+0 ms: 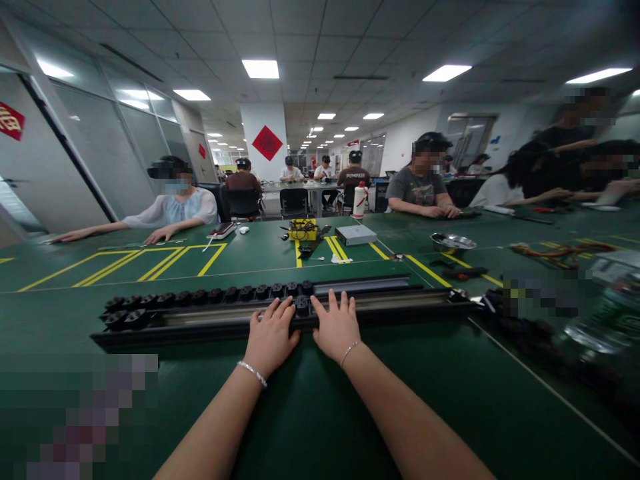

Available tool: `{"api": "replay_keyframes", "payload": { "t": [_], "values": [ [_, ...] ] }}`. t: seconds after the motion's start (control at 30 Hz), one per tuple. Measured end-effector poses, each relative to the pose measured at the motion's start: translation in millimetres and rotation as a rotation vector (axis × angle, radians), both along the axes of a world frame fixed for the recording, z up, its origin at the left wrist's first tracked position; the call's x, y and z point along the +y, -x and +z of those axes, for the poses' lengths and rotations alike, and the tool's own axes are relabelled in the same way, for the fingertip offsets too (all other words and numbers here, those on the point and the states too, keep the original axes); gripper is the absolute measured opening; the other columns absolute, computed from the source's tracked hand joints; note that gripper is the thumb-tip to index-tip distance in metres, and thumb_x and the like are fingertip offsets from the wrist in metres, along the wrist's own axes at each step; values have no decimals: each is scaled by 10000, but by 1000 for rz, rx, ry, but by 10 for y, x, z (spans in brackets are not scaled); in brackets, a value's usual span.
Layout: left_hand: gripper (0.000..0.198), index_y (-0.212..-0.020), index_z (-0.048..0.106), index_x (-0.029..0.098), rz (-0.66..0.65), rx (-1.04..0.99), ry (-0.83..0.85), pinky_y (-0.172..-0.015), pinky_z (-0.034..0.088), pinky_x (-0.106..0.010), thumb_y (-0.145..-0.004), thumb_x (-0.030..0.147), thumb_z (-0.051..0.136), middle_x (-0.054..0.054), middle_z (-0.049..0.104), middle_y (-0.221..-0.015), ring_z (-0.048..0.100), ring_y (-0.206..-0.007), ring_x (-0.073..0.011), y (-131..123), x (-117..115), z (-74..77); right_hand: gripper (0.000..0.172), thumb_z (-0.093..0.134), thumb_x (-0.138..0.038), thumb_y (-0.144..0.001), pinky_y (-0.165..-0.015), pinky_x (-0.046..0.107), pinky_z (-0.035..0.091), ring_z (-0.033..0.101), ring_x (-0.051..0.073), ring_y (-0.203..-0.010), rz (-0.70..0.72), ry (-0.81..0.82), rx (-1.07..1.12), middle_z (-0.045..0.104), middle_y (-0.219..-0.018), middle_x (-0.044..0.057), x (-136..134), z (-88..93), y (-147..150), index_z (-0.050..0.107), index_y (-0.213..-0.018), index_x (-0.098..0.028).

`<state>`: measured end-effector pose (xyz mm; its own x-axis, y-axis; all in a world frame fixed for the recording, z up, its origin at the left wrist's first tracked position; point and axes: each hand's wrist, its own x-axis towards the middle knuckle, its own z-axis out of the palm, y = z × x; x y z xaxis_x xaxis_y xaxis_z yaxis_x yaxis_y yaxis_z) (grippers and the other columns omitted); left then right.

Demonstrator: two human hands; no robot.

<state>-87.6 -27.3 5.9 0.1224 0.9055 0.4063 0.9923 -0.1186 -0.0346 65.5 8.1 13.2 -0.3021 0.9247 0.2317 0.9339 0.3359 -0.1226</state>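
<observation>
My left hand [271,339] lies palm down with its fingers apart on the near channel of a long black rail [200,328]. Close by on the right, my right hand [339,328] rests with spread fingers on the same rail. Between the two hands a small round black part [302,306] sits in the channel, near my fingertips; whether they touch it I cannot tell. A row of similar black parts [215,295] runs along the far channel. A few more black parts [134,318] are at the left end of the near channel.
The green table [425,407] carries a yellow object wound with black cable [303,230], a grey box [355,235] and a metal bowl [453,241]. On the right stand a plastic bottle [600,327] and dark parts [540,333]. Other people sit across the table.
</observation>
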Motion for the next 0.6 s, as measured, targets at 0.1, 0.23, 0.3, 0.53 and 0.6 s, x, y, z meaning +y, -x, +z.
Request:
{"api": "replay_keyframes", "payload": {
  "t": [0.1, 0.23, 0.3, 0.53, 0.6],
  "values": [
    [441, -1196, 474, 260, 2, -5, -5, -998, 278, -488, -762, 334, 469, -29, 425, -1388, 318, -1297, -241, -27, -7, 5, 713, 557, -387, -723, -1026, 533, 54, 164, 397, -1311, -25, 11, -13, 240, -1457, 128, -9, -1, 15, 295, -1378, -282],
    [414, -1175, 488, 227, -39, -17, -15, -1031, 264, -464, -769, 301, 460, -56, 445, -1371, 340, -1287, -222, -63, -8, 7, 665, 490, -348, -761, -1056, 492, 49, 157, 321, -1331, 61, -1, -11, 237, -1463, 109, 8, -5, -17, 303, -1382, -202],
    [408, -1168, 492, 218, -55, -23, -20, -1036, 269, -451, -768, 289, 461, -63, 453, -1364, 358, -1277, -217, -68, -4, 5, 655, 459, -309, -771, -1079, 427, 62, 178, 261, -1333, 149, -22, -7, 258, -1454, 112, 24, -9, -41, 299, -1381, -130],
    [418, -1173, 487, 218, -56, -24, -22, -1040, 273, -450, -761, 290, 476, -65, 460, -1358, 368, -1273, -219, -62, -4, -1, 653, 509, -305, -748, -1071, 440, 98, 205, 280, -1324, 173, -26, 3, 276, -1449, 98, 37, 0, -53, 331, -1368, -202],
    [420, -1176, 484, 224, -55, -18, -26, -1038, 273, -458, -762, 293, 475, -58, 456, -1362, 367, -1274, -220, -62, -5, -1, 658, 535, -333, -740, -1045, 514, 98, 179, 334, -1323, 106, 3, 5, 258, -1458, 83, 21, 11, -36, 334, -1364, -273]
  ]
}}
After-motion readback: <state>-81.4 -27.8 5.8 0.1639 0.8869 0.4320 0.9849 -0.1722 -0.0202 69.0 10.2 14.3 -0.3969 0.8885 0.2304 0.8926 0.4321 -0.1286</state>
